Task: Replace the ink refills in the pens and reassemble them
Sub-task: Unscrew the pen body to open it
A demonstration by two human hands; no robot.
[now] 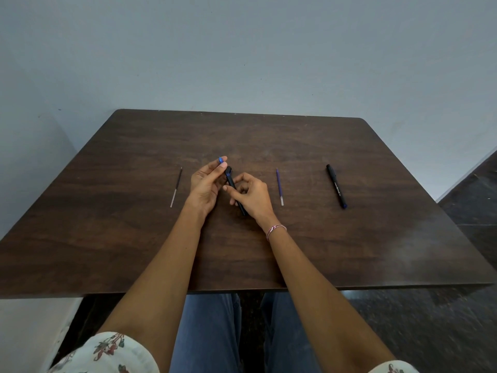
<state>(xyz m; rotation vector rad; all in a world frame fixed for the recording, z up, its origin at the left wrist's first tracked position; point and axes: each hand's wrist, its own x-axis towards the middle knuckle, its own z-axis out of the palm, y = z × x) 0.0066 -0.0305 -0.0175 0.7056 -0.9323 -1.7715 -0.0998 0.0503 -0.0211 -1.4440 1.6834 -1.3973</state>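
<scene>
My right hand (pixel 252 197) grips a black pen barrel (pixel 230 179) over the middle of the table, its far end pointing away from me. My left hand (pixel 205 184) pinches a small blue end cap (pixel 220 159) between thumb and fingertips, just beyond the barrel's far end. A dark refill (pixel 176 186) lies on the table to the left of my hands. To the right of them lies a blue refill (pixel 279 186). Further right rests a whole black pen (pixel 336 186) with a blue end.
The dark wooden table (pixel 134 238) stands against a pale blue wall (pixel 242 49). Its near edge runs just above my knees. A dark floor (pixel 478 189) shows at the right.
</scene>
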